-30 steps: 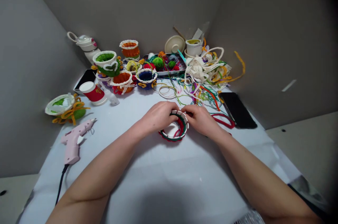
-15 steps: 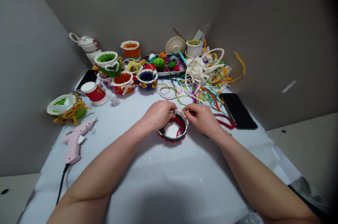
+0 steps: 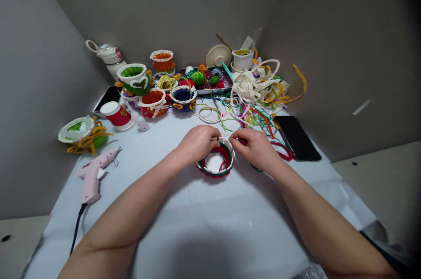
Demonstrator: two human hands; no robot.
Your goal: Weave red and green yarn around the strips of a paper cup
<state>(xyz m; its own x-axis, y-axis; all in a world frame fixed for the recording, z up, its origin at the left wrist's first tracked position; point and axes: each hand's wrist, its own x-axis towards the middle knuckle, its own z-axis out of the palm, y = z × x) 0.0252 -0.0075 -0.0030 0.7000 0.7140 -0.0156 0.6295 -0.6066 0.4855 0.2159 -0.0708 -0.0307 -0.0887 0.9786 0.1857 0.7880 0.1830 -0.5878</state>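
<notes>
A small paper cup (image 3: 215, 163) stands on the table, its upright white strips showing at the rim and red and green yarn woven round its wall. My left hand (image 3: 199, 143) is closed on the far left of the rim, thumb and fingers pinching it. At the far right of the rim, my right hand (image 3: 255, 146) is closed in a pinch; a bit of dark red yarn (image 3: 242, 141) shows under its fingers. Beyond that hand lies a loop of thick red yarn (image 3: 285, 152). Green yarn (image 3: 256, 168) peeks out below the right wrist.
A pink glue gun (image 3: 92, 178) lies at left, near a red-and-white cup (image 3: 117, 116). Several yarn-wrapped baskets (image 3: 153, 101) stand behind. A tray (image 3: 210, 92) holds yarn balls; tangled yarn and lace (image 3: 250, 86) heap beside it. A black phone (image 3: 297, 138) lies at right.
My right hand has shifted slightly to the right, away from the rim. My left hand and the cup stay nearly where they were.
</notes>
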